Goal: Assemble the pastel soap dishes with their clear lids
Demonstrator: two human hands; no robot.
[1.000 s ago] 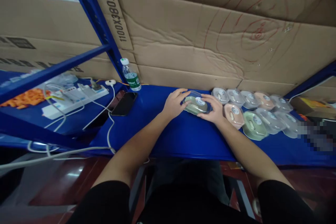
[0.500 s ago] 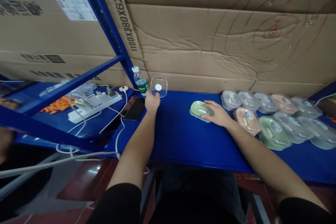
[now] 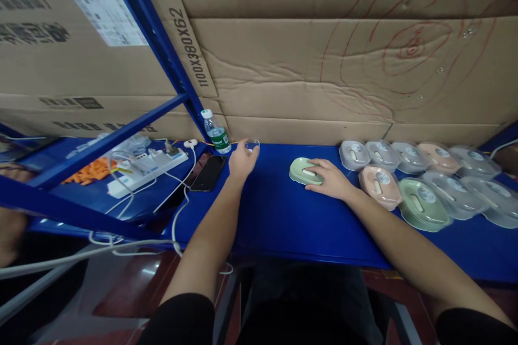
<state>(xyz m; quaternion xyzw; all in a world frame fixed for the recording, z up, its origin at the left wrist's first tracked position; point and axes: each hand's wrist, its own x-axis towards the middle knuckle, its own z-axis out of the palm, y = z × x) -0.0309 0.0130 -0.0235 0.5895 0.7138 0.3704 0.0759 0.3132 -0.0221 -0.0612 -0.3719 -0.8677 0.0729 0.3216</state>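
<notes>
Left grip (image 3: 243,161) holds clear cover (image 3: 254,144), right grip (image 3: 329,179) clasps green box (image 3: 300,167).

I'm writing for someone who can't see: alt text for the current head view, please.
A person's right hand holds one end of a light-green container on a blue table; the left hand holds a clear piece beside a water bottle. Two rows of clear-covered containers stand at right.

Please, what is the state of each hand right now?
Left hand: closed, holding the clear plastic cover.
Right hand: partly open, touching one end of the light-green container.
</notes>
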